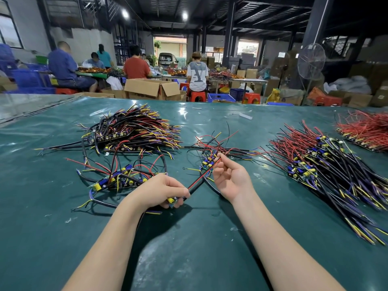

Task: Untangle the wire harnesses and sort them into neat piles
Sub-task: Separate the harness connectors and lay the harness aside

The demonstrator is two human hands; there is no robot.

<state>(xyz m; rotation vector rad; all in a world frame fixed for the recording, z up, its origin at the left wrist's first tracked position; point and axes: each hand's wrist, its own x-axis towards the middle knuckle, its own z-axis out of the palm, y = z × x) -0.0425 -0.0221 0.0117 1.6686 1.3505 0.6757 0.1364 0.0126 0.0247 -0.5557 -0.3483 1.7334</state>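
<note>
My left hand [165, 191] grips a small circuit board with a yellow capacitor [172, 201], low in the middle of the green table. A red and a black wire [199, 179] run from it up to my right hand [230, 177], which pinches the red wire near its far end. Just beyond my right fingers lies a small tangle of harnesses [212, 152]. A loose tangled group [119, 175] sits left of my left hand. A neat pile [134, 129] lies at the back left, and a long neat pile [323, 164] lies at the right.
A pile of red-wired boards [365, 131] lies at the far right edge. The green mat [189, 248] covers the table. Beyond its far edge stand cardboard boxes [151, 88], red stools, and several people seated at other tables.
</note>
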